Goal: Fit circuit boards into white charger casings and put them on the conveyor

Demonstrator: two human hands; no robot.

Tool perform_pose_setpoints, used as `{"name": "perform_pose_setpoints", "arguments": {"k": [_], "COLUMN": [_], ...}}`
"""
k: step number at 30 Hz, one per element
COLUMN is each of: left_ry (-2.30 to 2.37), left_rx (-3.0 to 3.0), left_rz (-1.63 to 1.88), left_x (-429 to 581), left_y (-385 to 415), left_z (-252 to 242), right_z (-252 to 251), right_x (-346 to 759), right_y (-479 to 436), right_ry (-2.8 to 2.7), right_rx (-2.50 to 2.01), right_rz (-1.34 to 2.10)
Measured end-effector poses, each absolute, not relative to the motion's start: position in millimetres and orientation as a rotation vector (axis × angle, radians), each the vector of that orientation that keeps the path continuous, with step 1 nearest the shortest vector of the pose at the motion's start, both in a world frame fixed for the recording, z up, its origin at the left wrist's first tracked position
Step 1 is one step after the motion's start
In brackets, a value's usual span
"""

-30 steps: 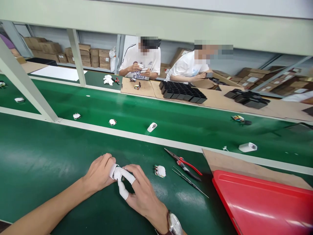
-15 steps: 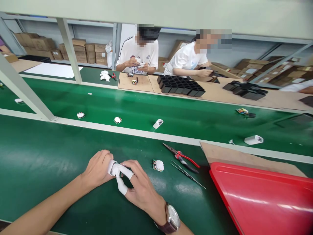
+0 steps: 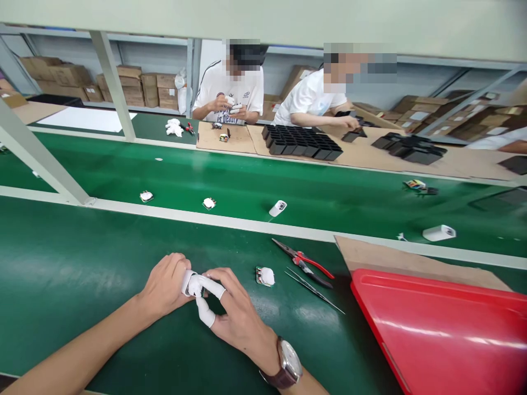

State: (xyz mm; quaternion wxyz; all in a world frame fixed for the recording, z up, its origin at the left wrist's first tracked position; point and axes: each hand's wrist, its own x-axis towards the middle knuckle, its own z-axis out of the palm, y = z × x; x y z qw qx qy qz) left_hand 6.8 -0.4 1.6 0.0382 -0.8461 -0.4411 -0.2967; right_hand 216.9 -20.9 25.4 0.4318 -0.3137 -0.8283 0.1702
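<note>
My left hand (image 3: 167, 285) is wrapped round a white housing (image 3: 188, 282) above the green bench. With white covers on thumb and forefinger, my right hand (image 3: 239, 318) pinches a small white-topped part (image 3: 196, 286) at the housing's open end. How deep that part sits inside is hidden by the fingers. To the right, a small circuit board with a white pad (image 3: 265, 276) lies on the bench. Beside it are red-and-black pliers (image 3: 303, 263) and metal tweezers (image 3: 315, 289).
A red tray (image 3: 444, 323) stands at the right on cardboard. Beyond a pale rail (image 3: 214, 223), a green belt (image 3: 230, 175) carries boards and white housings (image 3: 278, 208). Two people work across it, near black trays (image 3: 302, 141). A slanted metal post (image 3: 45, 153) rises at left.
The boards and housings on the belt have shifted right. Across the belt, one person's hands have moved down to a black piece. My hands hold nearly the same pose.
</note>
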Motion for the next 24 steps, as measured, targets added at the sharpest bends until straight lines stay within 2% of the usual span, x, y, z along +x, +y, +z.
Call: {"name": "perform_pose_setpoints", "arguments": {"k": [8,14,20,24], "left_ry": [-1.368,-1.571,-1.838,-1.415], "left_rx": [-2.629,-3.045,-3.285,-3.352], "left_rz": [-0.947,-1.011,-0.918,-0.917], "left_x": [7,7,-16,-27], "left_y": [-4,-3,1,-1], "left_z": [-2,-7,21,33], "right_z": [20,20,12,7], "right_x": [214,219,216,215], "right_y": [-23,-21,-16,-16], "right_ry": [-2.186,-2.225,-2.367,-2.311], "right_rx": [-0.842,-0.872,-0.864,-0.961], "right_rz": [0.372,0.414,0.388,0.564]}}
